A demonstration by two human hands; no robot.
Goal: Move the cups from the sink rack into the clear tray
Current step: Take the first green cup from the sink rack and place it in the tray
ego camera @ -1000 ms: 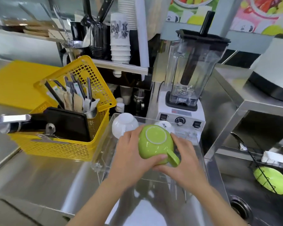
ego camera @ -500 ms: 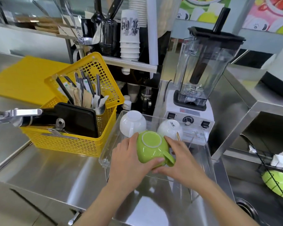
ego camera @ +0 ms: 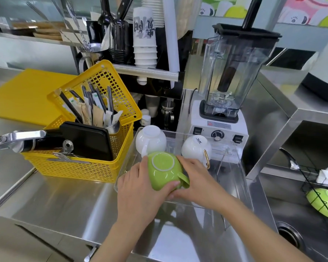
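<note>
A green cup (ego camera: pixel 163 170) is upside down inside the clear tray (ego camera: pixel 237 178), its handle pointing right and toward me. My left hand (ego camera: pixel 140 188) grips its left side and my right hand (ego camera: pixel 195 182) holds its right side near the handle. Behind it two white cups are upside down in the tray: a plain white cup (ego camera: pixel 151 138) at the back left and a white cup with a gold handle (ego camera: pixel 196 147) at the back right. At the far right, a green dish (ego camera: pixel 322 202) leans in the black wire sink rack (ego camera: pixel 311 178).
A yellow basket (ego camera: pixel 83 167) with utensils and a black tray stands left of the clear tray. A blender (ego camera: pixel 225 110) stands just behind it. The sink drain (ego camera: pixel 290 237) is at lower right. A yellow board (ego camera: pixel 23 95) lies at the left. Paper cups (ego camera: pixel 144 38) hang above.
Both hands have carried the green cup forward and down into the tray, close to the two white cups. The view has shifted left, showing less of the sink rack.
</note>
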